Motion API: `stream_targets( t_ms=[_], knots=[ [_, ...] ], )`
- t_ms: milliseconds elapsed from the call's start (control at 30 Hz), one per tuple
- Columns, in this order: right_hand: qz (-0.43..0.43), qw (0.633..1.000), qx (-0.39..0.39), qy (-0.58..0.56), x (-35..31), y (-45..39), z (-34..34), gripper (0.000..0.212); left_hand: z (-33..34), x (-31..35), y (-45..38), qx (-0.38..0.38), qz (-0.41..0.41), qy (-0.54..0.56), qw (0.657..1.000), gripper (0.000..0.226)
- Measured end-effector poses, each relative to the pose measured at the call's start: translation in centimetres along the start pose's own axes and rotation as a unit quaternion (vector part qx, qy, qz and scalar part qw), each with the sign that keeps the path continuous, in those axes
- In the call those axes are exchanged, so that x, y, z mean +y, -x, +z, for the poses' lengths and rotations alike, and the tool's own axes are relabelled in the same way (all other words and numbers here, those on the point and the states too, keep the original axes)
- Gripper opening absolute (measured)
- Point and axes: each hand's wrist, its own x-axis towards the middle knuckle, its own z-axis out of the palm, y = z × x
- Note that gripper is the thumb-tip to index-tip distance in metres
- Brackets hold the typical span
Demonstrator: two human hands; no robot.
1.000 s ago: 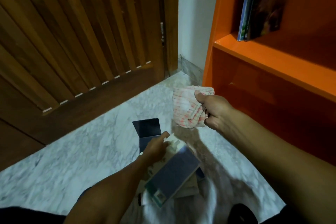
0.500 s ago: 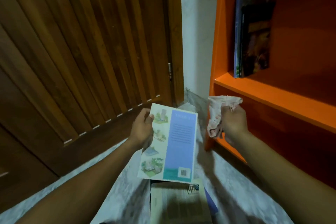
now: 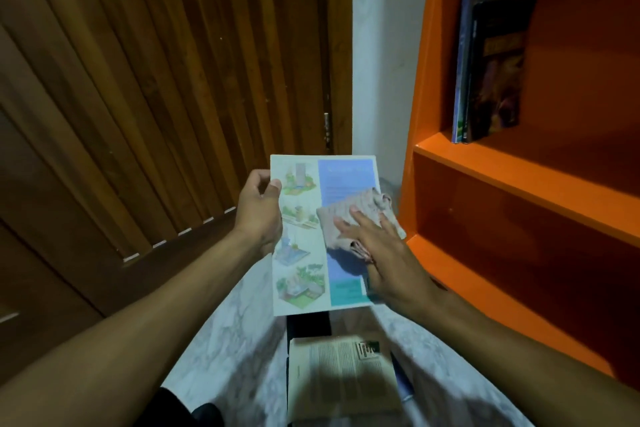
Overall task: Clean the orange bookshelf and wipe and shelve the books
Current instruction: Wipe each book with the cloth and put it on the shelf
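Book (image 3: 304, 236), pinched by the left grip (image 3: 258, 215), gets wiped as the flat right grip (image 3: 388, 253) presses the cloth (image 3: 349, 218); shelved books (image 3: 491, 66) stand upper right, unwiped stack (image 3: 343, 381) lies below.

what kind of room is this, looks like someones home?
Probably a room in a home: a slatted wooden door meets a marble-patterned floor, and an orange bookshelf stands in the corner with books upright on it.
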Motion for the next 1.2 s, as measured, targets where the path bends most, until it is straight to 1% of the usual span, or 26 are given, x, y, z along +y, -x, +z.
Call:
stream_targets(
  t_ms=[100,167,233,267,333,400,433,467,567,633,733,767,800,833,867,900,933,967,1000,1033,1133,1200],
  knots=[
    [-0.039,0.997,-0.070,-0.012,1.0,2.0,1.7,0.074,-1.4,0.4,-1.0,0.049,-0.005,0.029,0.998,0.008],
    [-0.072,0.989,-0.132,0.000,1.6,3.4,2.8,0.062,-2.2,0.9,-1.4,0.068,0.004,0.032,0.997,0.007],
    [-0.068,0.981,-0.179,0.010,2.0,4.3,3.5,0.048,-2.9,1.2,-1.7,0.076,0.007,0.036,0.996,0.007],
    [-0.060,0.980,-0.190,0.012,1.8,4.4,3.4,0.042,-3.3,1.1,-1.9,0.079,0.004,0.034,0.996,0.009],
    [-0.059,0.983,-0.175,-0.020,0.8,4.2,2.7,0.029,-3.8,0.6,-2.0,0.081,-0.006,0.028,0.996,0.011],
    [-0.057,0.986,-0.129,-0.088,-0.2,3.6,1.6,0.014,-4.0,0.2,-1.9,0.075,-0.010,0.024,0.997,0.010],
    [-0.040,0.988,-0.102,-0.111,-0.3,3.2,1.1,0.009,-4.1,0.1,-1.8,0.071,-0.008,0.023,0.997,0.010],
    [-0.016,0.988,-0.078,-0.130,-0.4,2.8,0.5,0.008,-4.1,0.2,-1.7,0.066,-0.004,0.017,0.998,0.010],
    [0.018,0.982,0.020,-0.185,-1.4,1.3,-1.3,0.017,-4.2,-0.1,-1.3,0.038,0.021,-0.031,0.999,0.009],
    [0.056,0.969,0.099,-0.220,-1.8,0.2,-2.0,0.021,-3.9,-0.4,-0.8,0.020,0.030,-0.061,0.997,0.010],
    [0.126,0.923,0.226,-0.283,-2.0,-1.9,-2.5,0.027,-2.4,-1.0,0.3,-0.015,0.020,-0.073,0.997,0.011],
    [0.146,0.912,0.268,-0.274,-1.8,-2.8,-2.5,0.026,-1.7,-1.1,0.8,-0.029,0.012,-0.061,0.998,0.011],
    [0.155,0.909,0.297,-0.249,-1.7,-3.6,-2.4,0.025,-0.9,-1.2,1.3,-0.045,0.003,-0.047,0.998,0.011],
    [0.156,0.911,0.311,-0.220,-1.7,-4.3,-2.1,0.024,-0.1,-1.3,1.6,-0.061,-0.008,-0.033,0.998,0.011],
    [0.148,0.919,0.308,-0.196,-1.7,-4.8,-1.6,0.020,0.7,-1.3,1.9,-0.078,-0.019,-0.022,0.996,0.011],
    [0.133,0.930,0.289,-0.184,-1.8,-5.1,-1.0,0.018,1.5,-1.4,2.3,-0.090,-0.025,-0.014,0.995,0.011],
    [0.117,0.943,0.259,-0.173,-2.1,-5.1,-0.3,0.027,2.3,-1.3,2.5,-0.094,-0.027,-0.004,0.995,0.011],
    [0.106,0.953,0.234,-0.160,-2.2,-5.0,0.5,0.047,3.0,-1.3,2.7,-0.091,-0.029,0.011,0.995,0.011],
    [0.104,0.961,0.210,-0.149,-2.4,-4.7,1.2,0.062,3.5,-1.1,2.8,-0.082,-0.038,0.033,0.995,0.011],
    [0.098,0.968,0.186,-0.139,-2.6,-4.3,1.8,0.069,3.7,-0.8,2.8,-0.070,-0.056,0.060,0.994,0.012],
    [0.021,0.986,0.125,-0.107,-3.2,-2.8,3.0,0.077,3.2,-0.2,2.2,-0.035,-0.115,0.143,0.982,0.011],
    [-0.012,0.989,0.091,-0.112,-3.6,-1.5,3.7,0.079,2.1,0.0,1.4,-0.012,-0.132,0.166,0.977,0.013]
  ],
)
